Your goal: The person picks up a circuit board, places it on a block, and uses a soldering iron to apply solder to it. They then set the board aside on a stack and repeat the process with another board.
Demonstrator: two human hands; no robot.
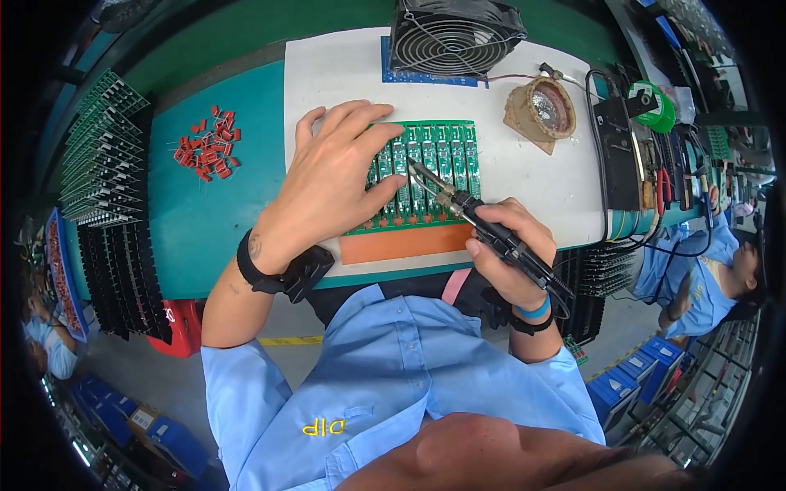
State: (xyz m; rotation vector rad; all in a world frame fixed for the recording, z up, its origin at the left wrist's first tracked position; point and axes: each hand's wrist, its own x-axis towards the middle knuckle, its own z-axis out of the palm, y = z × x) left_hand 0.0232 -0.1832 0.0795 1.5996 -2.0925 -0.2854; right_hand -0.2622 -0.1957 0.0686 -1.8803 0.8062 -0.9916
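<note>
A green circuit board panel [438,155], made of several narrow strips, lies flat on a white sheet in front of me. My left hand [336,168] rests over its left part, fingers stretched out and apart, thumb and index finger on the board. In my right hand [517,250] is a black soldering iron [483,219], gripped like a pen. Its metal tip slants to the upper left and reaches the middle strips; whether it touches a joint I cannot tell. An orange-brown strip [405,244] runs along the panel's near edge.
Loose red components [209,147] lie on the teal mat at left, beside stacked boards [102,155]. A fan [454,41] stands at the back. A round solder pot [544,110], a black box [620,155] and a green spool [655,106] are at right. People sit nearby.
</note>
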